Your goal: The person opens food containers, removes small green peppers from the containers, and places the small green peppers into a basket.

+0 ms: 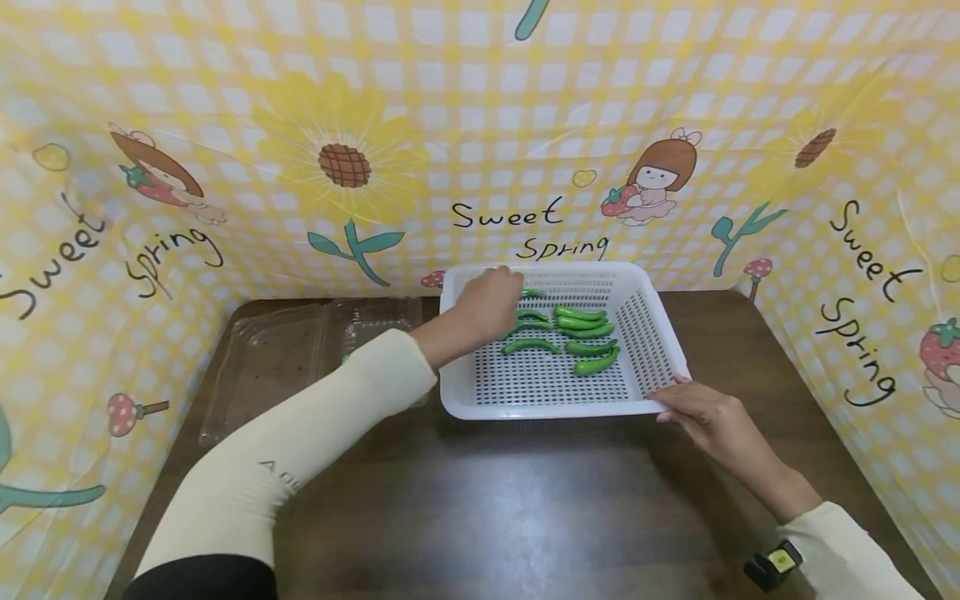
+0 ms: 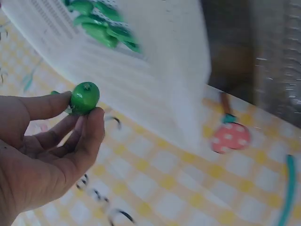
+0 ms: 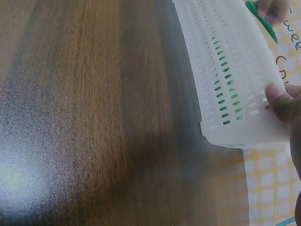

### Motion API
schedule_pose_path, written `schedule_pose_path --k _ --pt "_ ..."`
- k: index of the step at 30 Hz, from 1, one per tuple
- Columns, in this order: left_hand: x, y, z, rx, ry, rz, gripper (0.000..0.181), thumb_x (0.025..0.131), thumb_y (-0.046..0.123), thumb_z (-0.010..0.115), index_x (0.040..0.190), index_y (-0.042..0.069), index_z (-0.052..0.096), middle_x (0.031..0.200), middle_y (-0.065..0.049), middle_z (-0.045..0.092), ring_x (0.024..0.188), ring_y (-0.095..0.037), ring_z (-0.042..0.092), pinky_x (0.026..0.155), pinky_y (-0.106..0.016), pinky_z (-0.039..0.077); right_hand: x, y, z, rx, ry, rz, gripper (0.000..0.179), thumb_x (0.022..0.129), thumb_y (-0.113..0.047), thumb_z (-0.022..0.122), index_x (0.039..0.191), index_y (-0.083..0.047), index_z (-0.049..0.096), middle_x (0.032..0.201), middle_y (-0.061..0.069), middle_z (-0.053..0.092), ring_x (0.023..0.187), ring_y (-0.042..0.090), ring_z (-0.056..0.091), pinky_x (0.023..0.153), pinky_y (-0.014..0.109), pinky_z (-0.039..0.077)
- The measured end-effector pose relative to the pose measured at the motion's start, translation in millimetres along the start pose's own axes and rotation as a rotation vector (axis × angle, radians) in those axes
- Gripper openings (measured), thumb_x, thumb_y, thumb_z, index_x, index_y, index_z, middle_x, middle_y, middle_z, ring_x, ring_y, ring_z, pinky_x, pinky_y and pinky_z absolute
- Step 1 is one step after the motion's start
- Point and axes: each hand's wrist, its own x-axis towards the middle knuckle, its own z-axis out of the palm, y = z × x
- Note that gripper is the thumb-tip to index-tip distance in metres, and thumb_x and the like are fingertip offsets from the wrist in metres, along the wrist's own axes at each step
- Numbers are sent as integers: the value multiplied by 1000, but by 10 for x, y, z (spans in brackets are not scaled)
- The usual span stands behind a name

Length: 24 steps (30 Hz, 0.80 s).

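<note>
My left hand [image 1: 491,302] is over the left side of a white perforated plastic basket [image 1: 551,412]. In the left wrist view, its thumb and fingers pinch a shiny green chili pepper [image 2: 85,98], seen nearly end-on. Several more curved green peppers [image 1: 531,345] lie on the basket floor, some side by side in a small group at the middle. At the near right corner, my right hand [image 1: 705,414] grips the basket rim, with the thumb [image 3: 277,96] against the outer wall in the right wrist view.
Left of the basket, a clear plastic clamshell box [image 1: 270,358] lies unfolded on the dark wooden table [image 1: 480,500], partly behind my left forearm. A yellow checked cloth [image 1: 480,100] with printed flowers stands as a backdrop behind and on both sides.
</note>
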Motion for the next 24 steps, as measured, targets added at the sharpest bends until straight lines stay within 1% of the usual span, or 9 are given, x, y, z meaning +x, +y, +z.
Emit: schedule_pose_path --k 1,4,8,11,14,17,19,21,24 --pt "56 61 31 -2 -17 24 27 93 -1 60 119 -1 66 108 -15 65 96 -25 62 78 -36 59 -3 1 -1 -1 -7 11 39 69 4 86 107 -7 80 105 4 79 108 24 73 115 17 38" --pt "195 222 116 -5 -67 77 32 94 -1 60 125 1 65 113 -12 66 100 -23 62 84 -35 59 -2 -2 3 -2 -11 20 38 70 4 86 107 -7 80 106 3 79 110 22 73 116 17 38" --pt "326 404 178 5 -110 128 27 93 -4 59 116 4 68 104 -8 68 93 -21 63 82 -32 58 9 -4 0 -3 13 -10 40 68 6 87 106 -6 80 105 3 79 112 17 72 115 17 39" --pt "392 499 225 -1 -145 138 22 93 -5 58 109 6 70 98 -6 68 87 -19 63 75 -29 58 14 -6 -12 -2 12 -9 40 68 6 87 106 -6 80 104 4 79 110 21 73 115 18 39" --pt "439 544 298 15 -185 145 20 95 -3 59 108 8 70 98 -5 69 85 -17 64 73 -27 58 13 -5 -17 -1 6 3 40 69 5 86 106 -6 80 104 4 79 107 24 73 115 18 38" --pt "463 552 391 65 -218 154 20 96 0 59 110 9 70 105 -5 71 89 -17 66 77 -27 58 9 4 -14 -4 -2 12 40 69 4 87 107 -7 80 105 4 79 107 27 73 115 17 38" --pt "459 544 450 69 -246 147 19 96 2 60 111 9 69 109 -6 72 91 -18 67 78 -28 59 6 12 -10 -4 -6 15 40 70 4 87 108 -8 80 105 4 79 106 29 73 115 17 37" --pt "445 533 504 95 -270 146 20 98 3 58 114 10 69 113 -6 72 94 -17 67 81 -29 58 5 22 -7 -10 -11 10 40 70 3 87 108 -7 80 106 4 79 105 31 73 115 17 38" --pt "416 522 569 93 -305 140 21 101 6 55 116 11 69 114 -6 71 95 -17 66 82 -29 58 5 38 -11 -10 -21 12 39 70 2 87 108 -7 80 106 4 79 105 33 73 115 18 38"
